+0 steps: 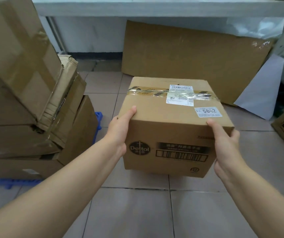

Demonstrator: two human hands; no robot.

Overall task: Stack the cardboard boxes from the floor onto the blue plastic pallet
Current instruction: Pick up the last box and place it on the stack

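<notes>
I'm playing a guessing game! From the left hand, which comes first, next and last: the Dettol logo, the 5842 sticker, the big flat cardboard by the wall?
1. Dettol logo, right beside the left hand.
2. 5842 sticker, across the box top, right side.
3. Flat cardboard, leaning at the back wall.

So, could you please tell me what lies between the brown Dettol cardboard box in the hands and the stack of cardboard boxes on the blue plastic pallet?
In the head view, only bare tiled floor lies between them.
</notes>
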